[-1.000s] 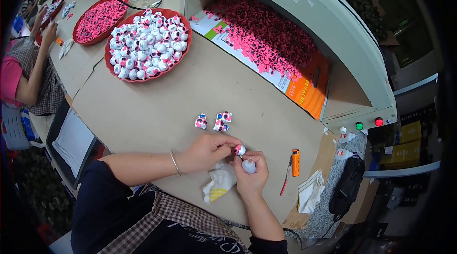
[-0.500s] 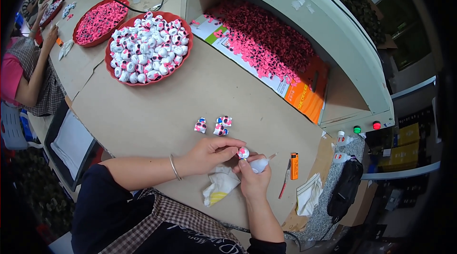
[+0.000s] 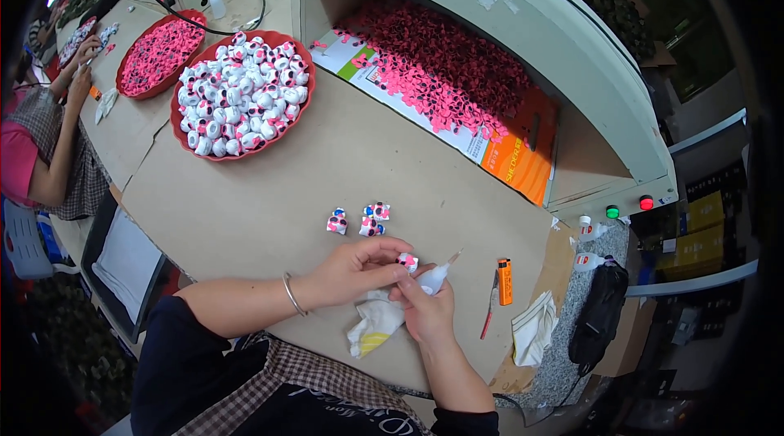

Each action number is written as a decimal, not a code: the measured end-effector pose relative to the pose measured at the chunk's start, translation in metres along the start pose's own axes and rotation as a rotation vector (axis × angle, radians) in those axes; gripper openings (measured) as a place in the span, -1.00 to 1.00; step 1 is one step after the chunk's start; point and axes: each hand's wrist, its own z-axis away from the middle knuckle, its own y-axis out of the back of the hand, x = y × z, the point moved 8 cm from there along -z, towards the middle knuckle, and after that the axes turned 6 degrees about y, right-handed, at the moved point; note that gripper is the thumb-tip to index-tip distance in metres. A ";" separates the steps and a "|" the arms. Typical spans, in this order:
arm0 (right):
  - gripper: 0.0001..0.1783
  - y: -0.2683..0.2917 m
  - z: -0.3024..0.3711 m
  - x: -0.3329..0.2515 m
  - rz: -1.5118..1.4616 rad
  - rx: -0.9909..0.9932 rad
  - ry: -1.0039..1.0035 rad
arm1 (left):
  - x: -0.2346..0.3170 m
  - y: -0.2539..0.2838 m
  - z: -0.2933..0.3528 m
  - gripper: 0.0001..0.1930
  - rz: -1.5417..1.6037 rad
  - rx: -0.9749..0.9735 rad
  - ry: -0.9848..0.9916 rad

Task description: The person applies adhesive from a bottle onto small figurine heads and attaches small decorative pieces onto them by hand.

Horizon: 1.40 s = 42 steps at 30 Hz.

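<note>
Overlapping cloth (image 3: 374, 328) — right hand (image 3: 430, 313) with bottle (image 3: 433, 278), figurines (image 3: 371, 227) ahead, red bowl (image 3: 309, 86) beyond

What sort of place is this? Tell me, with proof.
Likely a small-parts assembly workshop: a red bowl heaped with white-and-pink pieces, a cabinet holding a pink pile, and a co-worker at another table.

My left forearm (image 3: 249, 303) slants rightward, the left hand (image 3: 349, 269) pinching between thumb (image 3: 382, 277) and fingers (image 3: 380, 246). My right forearm (image 3: 457, 377) reaches forward, the right hand (image 3: 430, 312) curled close beside it.
</note>
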 end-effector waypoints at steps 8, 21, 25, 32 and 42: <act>-0.87 0.006 0.003 -0.004 0.079 0.049 0.039 | 0.002 0.002 -0.002 -0.74 0.045 0.006 -0.032; -0.72 0.002 0.037 -0.095 0.731 -0.016 0.303 | -0.006 0.023 0.000 -0.72 -0.008 0.158 0.074; -0.77 0.016 0.028 -0.064 0.466 -0.061 0.305 | -0.009 0.022 -0.003 -0.73 -0.059 0.152 0.093; -0.76 0.013 0.028 -0.076 0.556 -0.069 0.651 | -0.009 0.026 -0.003 -0.75 -0.045 0.227 0.184; -0.75 0.011 0.037 -0.075 0.723 -0.055 0.856 | -0.010 0.026 -0.005 -0.73 -0.031 0.220 0.203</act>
